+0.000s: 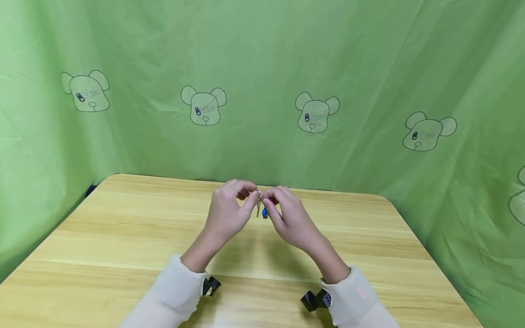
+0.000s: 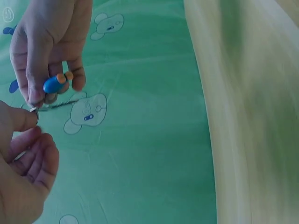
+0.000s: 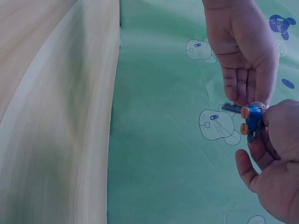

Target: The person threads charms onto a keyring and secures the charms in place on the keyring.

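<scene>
Both hands meet above the table, fingertips close together around a small metal key ring [image 2: 36,114]. My left hand [image 1: 228,210] pinches the ring between thumb and index finger. From the other side my right hand [image 1: 292,219] pinches it too, also with thumb and index finger. A thin metal key [image 1: 258,208] hangs down between the hands. Beside it, under the right fingertips, dangles a blue figure charm [image 3: 254,117] with orange feet. The fingertips hide much of the ring.
The light wood table [image 1: 143,237] lies below the hands. A green curtain [image 1: 262,54] printed with bear heads surrounds its back and sides. A black wrist camera [image 1: 211,286] sits at the left cuff, another camera [image 1: 315,300] at the right.
</scene>
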A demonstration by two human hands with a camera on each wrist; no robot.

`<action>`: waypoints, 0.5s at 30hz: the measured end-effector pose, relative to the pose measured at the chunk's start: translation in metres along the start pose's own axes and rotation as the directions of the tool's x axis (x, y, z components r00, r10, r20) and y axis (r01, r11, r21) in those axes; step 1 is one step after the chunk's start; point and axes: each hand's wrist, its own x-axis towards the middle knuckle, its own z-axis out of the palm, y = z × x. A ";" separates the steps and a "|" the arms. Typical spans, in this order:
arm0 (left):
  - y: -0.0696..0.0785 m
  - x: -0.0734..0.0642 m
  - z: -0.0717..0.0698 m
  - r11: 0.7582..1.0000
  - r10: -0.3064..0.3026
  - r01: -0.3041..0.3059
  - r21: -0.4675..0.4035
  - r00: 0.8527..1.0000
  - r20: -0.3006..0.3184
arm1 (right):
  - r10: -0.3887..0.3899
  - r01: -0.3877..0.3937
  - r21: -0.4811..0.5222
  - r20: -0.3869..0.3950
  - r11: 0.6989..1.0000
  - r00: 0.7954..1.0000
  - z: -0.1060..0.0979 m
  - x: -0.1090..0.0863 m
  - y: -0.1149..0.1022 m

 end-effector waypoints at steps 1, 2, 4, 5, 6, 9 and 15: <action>-0.001 0.001 -0.001 1.000 0.029 -0.029 -0.001 1.000 -0.001 | -0.001 0.001 -0.002 -0.001 1.000 1.000 0.000 0.000 0.000; -0.002 0.002 -0.002 0.998 0.064 -0.064 0.002 0.998 -0.001 | -0.001 0.001 -0.005 -0.002 1.000 1.000 0.000 0.000 0.000; -0.005 0.003 -0.003 0.989 0.144 -0.144 0.016 0.990 0.003 | -0.003 0.003 -0.007 -0.004 1.000 1.000 0.000 0.000 0.000; -0.006 0.004 -0.004 0.983 0.179 -0.179 0.029 0.984 0.007 | -0.002 0.002 -0.009 -0.003 1.000 1.000 0.000 0.000 0.000; -0.006 0.004 -0.004 0.977 0.210 -0.211 0.044 0.978 0.012 | -0.001 0.001 -0.011 -0.003 1.000 1.000 0.001 0.000 0.001; -0.007 0.005 -0.006 0.957 0.275 -0.277 0.086 0.961 0.034 | 0.004 -0.004 -0.016 -0.006 1.000 1.000 0.000 -0.001 0.001; -0.009 0.005 -0.009 0.928 0.337 -0.344 0.145 0.939 0.070 | 0.015 -0.015 -0.016 -0.012 1.000 1.000 0.000 0.000 0.002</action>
